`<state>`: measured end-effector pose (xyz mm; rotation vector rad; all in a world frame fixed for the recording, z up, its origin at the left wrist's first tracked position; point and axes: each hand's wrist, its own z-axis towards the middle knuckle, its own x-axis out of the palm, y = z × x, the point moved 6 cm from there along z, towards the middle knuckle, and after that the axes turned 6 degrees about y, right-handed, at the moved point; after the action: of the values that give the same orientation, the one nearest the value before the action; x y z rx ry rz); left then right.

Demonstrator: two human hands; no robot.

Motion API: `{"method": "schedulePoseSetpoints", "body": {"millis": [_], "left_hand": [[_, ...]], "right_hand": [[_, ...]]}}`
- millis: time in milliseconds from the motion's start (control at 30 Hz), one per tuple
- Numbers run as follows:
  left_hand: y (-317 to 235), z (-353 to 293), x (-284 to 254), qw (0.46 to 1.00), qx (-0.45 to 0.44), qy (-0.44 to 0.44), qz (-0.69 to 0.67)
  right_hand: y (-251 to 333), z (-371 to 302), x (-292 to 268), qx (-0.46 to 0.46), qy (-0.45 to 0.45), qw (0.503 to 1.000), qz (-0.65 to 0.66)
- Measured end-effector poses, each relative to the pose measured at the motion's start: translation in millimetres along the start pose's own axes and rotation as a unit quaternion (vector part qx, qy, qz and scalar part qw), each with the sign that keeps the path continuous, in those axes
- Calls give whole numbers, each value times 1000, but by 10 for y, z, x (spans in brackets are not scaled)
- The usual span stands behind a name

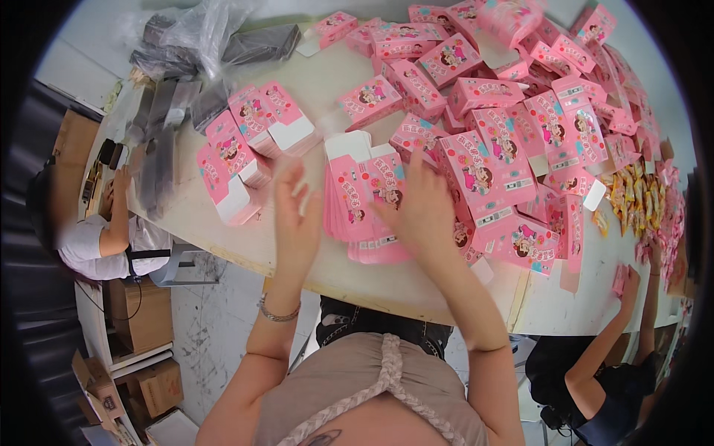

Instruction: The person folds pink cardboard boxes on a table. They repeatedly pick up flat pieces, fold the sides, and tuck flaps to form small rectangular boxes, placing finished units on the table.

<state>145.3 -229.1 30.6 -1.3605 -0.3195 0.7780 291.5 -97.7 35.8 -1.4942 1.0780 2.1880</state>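
Observation:
My left hand (298,215) is raised over the table, fingers apart and slightly curled, with nothing in it. To its right lies a fanned stack of flat pink cartons (348,193) with white end flaps. My right hand (425,212) reaches over the right side of that stack, thumb and forefinger spread. Its fingertips are at a folded pink box (418,136) on the near edge of a large heap; whether they press on it I cannot tell. Left of my left hand are two more stacks of flat cartons, a nearer stack (230,160) and a farther stack (271,111).
Folded pink boxes (513,141) heap across the table's right side. Yellow-wrapped packets (636,201) lie beyond them. Dark grey pieces under clear plastic (260,44) are at the back left. One person (97,238) sits at left; another person (602,386) works at lower right, holding something pink.

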Motion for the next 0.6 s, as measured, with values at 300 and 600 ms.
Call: {"method": "schedulePoseSetpoints", "body": {"millis": [300,600], "left_hand": [[112,37,301,979,-137,-7,-150],[202,59,304,996,-67,-34,55]], "right_hand": [[-14,-228,-42,20,61,982,176],[-44,-210,-279,-18,27,964,264]]}}
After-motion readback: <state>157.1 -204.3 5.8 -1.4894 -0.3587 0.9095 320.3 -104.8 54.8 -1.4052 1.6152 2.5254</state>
